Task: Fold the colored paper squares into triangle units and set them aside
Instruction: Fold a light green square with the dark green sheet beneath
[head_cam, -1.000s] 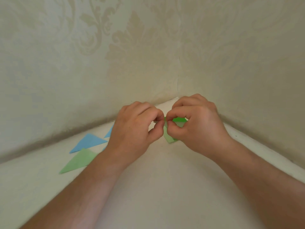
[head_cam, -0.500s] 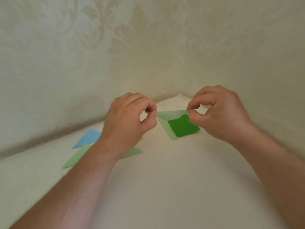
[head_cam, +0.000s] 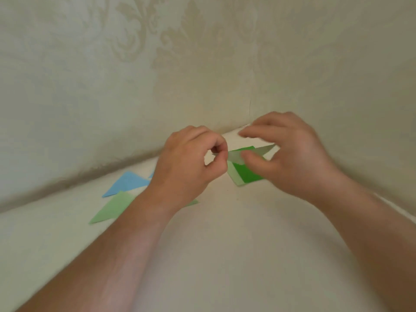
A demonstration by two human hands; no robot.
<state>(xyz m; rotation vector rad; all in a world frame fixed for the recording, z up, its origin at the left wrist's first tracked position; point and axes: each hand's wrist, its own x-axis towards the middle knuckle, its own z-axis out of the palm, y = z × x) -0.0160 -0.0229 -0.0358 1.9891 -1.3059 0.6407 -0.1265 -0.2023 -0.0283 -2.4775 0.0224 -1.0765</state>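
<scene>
1. Head view: the left hand was curled, thumb and forefinger pinched on the left tip of a pale green sheet raised just above the tabletop.
2. The right hand was spread wide and blurred, fingers stretched over the sheet and thumb below it; whether it touched the paper could not be told.
3. Beneath the raised sheet, a dark green square lay flat on a light green square, the lighter one showing along the left and near edges. Both sat near the corner where the two patterned walls met.
4. To the left, behind the left forearm, a blue triangle lay on the tabletop near the wall.
5. Just in front of it lay a light green triangle, partly hidden by the forearm, its far tip showing to the right of the wrist.
6. A small sliver of a second blue piece showed at the edge of the left hand; its shape could not be told.
</scene>
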